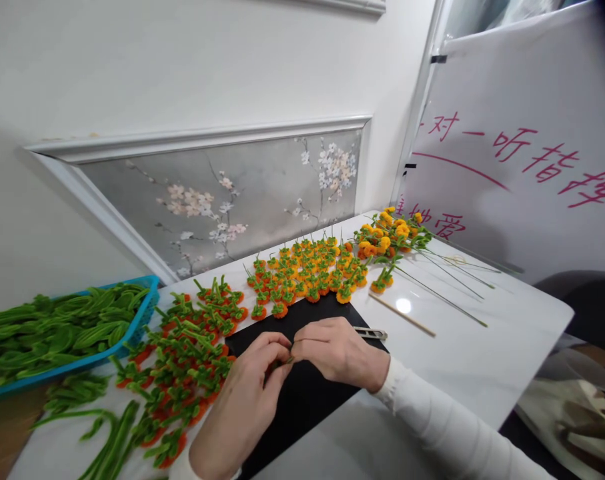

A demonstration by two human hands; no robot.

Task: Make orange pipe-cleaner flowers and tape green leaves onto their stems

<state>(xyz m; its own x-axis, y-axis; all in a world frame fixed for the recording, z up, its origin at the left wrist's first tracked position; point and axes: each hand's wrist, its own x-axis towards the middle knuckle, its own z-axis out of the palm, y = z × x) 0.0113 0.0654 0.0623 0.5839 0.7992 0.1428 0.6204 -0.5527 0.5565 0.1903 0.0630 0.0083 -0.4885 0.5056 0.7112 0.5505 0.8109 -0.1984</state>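
Note:
My left hand (247, 393) and my right hand (332, 350) meet fingertip to fingertip above a black sheet (307, 400) on the white table. Both are closed in a pinch. Whatever sits between the fingers is too small and too hidden to name; only a dark speck shows there. A slim metal tool (375, 333) with a slotted end lies beyond my right wrist, partly hidden by it. Close to my left hand stand many fuzzy orange-red flower heads with green stems (182, 373). Smaller yellow-orange flower heads (307, 270) fill the area past the sheet's far edge.
At the left, a blue basket (155, 293) holds fuzzy green leaves (62, 327). Loose green pipe-cleaner pieces (115, 440) lie in front of it. Finished-looking yellow flowers on wire stems (389, 233) lie at the far corner. A wooden stick (405, 315) rests on the right.

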